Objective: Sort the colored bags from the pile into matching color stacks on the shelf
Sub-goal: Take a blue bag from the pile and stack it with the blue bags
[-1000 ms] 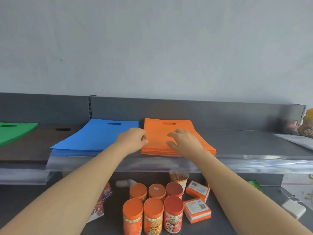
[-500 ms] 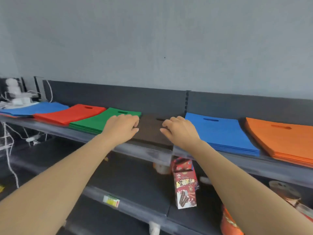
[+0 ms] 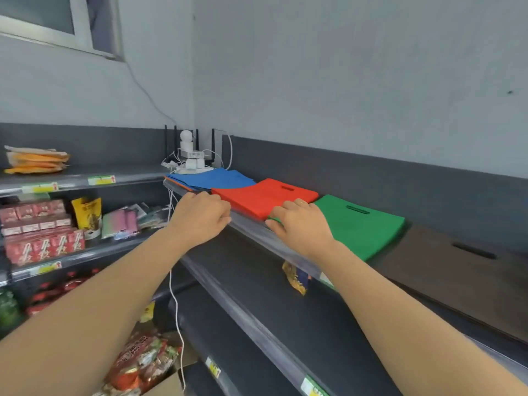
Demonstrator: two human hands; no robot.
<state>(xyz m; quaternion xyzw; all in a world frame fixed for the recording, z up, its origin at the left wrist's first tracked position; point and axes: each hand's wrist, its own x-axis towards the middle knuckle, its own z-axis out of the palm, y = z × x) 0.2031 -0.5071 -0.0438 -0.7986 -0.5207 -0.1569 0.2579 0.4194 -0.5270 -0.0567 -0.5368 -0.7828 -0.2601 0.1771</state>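
Observation:
Along the upper shelf point(image 3: 257, 234) lie stacks of flat bags. A mixed pile topped with blue point(image 3: 211, 178) sits at the far left, then a red stack point(image 3: 265, 195), a green stack point(image 3: 368, 227) and a dark brown stack point(image 3: 457, 270). My left hand point(image 3: 201, 220) is at the shelf's front edge by the red stack's near-left corner, fingers curled in and holding nothing. My right hand point(image 3: 301, 225) rests on the green stack's near-left corner, its fingertips reaching the edge of the red stack. A bit of green shows by its thumb.
A router, plugs and white cables point(image 3: 191, 160) crowd the corner behind the blue pile, and one cable point(image 3: 174, 295) hangs down. Side shelves on the left hold orange packets point(image 3: 35, 160) and red snack boxes point(image 3: 43, 232). A snack bag point(image 3: 295, 278) sits under the upper shelf.
My view and both hands have travelled left along the shelf, from the orange stack past the blue and brown stacks to the red and green ones. Neither hand has taken hold of a bag.

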